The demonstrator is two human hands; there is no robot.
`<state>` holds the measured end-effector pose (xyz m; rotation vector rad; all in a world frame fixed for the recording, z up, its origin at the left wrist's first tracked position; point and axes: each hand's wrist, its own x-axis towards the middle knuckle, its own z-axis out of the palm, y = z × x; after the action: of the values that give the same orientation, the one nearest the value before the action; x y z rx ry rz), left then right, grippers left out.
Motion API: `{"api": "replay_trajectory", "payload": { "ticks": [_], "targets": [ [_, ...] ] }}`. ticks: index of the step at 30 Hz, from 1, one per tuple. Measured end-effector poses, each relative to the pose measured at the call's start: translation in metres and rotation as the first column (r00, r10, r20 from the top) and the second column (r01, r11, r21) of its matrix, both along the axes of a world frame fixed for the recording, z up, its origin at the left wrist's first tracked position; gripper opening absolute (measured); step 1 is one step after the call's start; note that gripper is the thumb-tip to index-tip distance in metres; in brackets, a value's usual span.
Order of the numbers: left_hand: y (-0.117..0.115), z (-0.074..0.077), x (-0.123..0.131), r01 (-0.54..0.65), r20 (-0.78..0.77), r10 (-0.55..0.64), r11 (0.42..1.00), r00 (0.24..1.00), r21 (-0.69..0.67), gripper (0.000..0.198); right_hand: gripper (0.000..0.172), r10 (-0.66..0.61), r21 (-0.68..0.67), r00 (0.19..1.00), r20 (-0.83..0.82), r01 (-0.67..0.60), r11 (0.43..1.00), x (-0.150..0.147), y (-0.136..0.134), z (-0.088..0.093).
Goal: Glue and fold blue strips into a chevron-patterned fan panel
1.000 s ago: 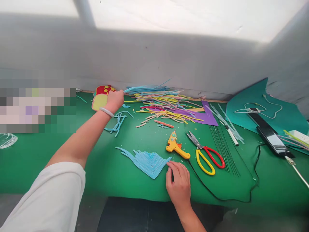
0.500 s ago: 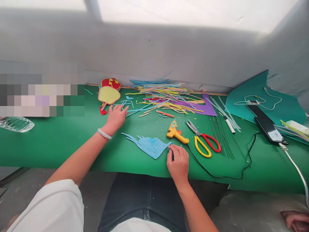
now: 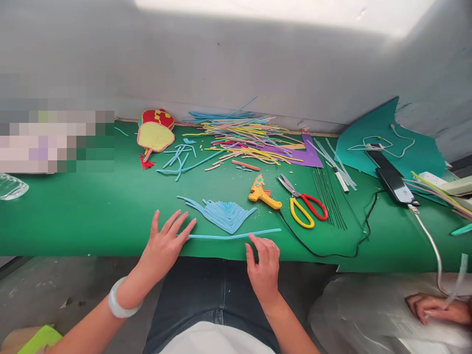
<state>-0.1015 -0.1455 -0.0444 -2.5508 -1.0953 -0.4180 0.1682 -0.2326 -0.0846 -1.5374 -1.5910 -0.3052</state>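
A single blue pipe cleaner (image 3: 224, 237) lies lengthwise near the table's front edge. My left hand (image 3: 164, 241) is spread over its left end, fingers apart. With bent fingers and the thumb held apart, my right hand (image 3: 264, 260) touches the strip right of its middle without gripping it. Just beyond lies a V-shaped panel of blue pipe cleaners (image 3: 228, 216) set side by side, with uneven ends at its upper left. A yellow glue gun (image 3: 263, 194) and scissors (image 3: 304, 201) with red and yellow handles rest to its right.
Loose coloured pipe cleaners (image 3: 243, 135) are heaped at the back. Fans (image 3: 157, 137) lie left of them. Dark wires (image 3: 328, 196), a marker (image 3: 341, 180) and a power bank (image 3: 396, 186) are on the right. A cord (image 3: 320, 253) crosses the table. Another person's hand (image 3: 438, 307) shows at lower right.
My left hand has come back from the loose blue pieces to the front edge. A blue pipe cleaner now lies below the V-shaped panel. My right hand has left the panel's right tip.
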Motion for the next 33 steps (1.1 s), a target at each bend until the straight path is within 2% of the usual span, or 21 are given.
{"api": "replay_trajectory", "payload": {
  "ticks": [5,11,14,16,19,21,24,28,33],
  "targets": [
    [0.000,-0.004,-0.007,0.009,-0.020,-0.009,1.000,1.000,-0.011,0.037,0.018,-0.011,-0.092,1.000,0.018,0.013,0.996,-0.004,0.001,0.001],
    [-0.005,0.005,0.008,-0.040,0.131,0.044,0.999,0.990,-0.033,0.045,0.017,0.001,-0.164,0.999,0.045,0.006,0.986,-0.004,0.008,0.011],
    [-0.020,0.005,0.026,-0.066,0.281,0.072,0.997,0.957,-0.030,0.055,0.016,-0.004,-0.150,0.999,0.037,0.010,0.989,-0.005,0.009,0.013],
    [-0.036,0.002,0.041,-0.095,0.427,0.088,0.995,0.900,-0.006,0.055,0.017,0.008,-0.136,0.999,0.035,-0.003,0.991,-0.009,0.009,0.014],
    [-0.057,-0.007,0.064,-0.028,0.517,0.075,0.995,0.852,-0.099,0.053,0.019,0.029,-0.162,0.998,0.050,-0.021,0.987,-0.017,0.010,0.014],
    [-0.066,-0.012,0.077,0.028,0.509,0.050,0.989,0.859,-0.143,0.049,0.022,0.030,-0.189,0.997,0.069,-0.016,0.982,-0.022,0.010,0.014],
    [-0.069,-0.018,0.087,0.035,0.444,0.040,0.987,0.895,-0.158,0.045,0.024,0.030,-0.206,0.996,0.087,-0.011,0.978,-0.024,0.010,0.013],
    [-0.063,-0.021,0.088,0.031,0.363,0.020,0.990,0.931,-0.136,0.038,0.025,0.048,-0.208,0.996,0.070,-0.032,0.978,-0.023,0.009,0.012],
    [-0.063,-0.024,0.087,0.033,0.333,0.014,0.990,0.943,-0.134,0.035,0.028,0.059,-0.224,0.995,0.086,-0.039,0.974,-0.026,0.005,0.011]
  ]
}}
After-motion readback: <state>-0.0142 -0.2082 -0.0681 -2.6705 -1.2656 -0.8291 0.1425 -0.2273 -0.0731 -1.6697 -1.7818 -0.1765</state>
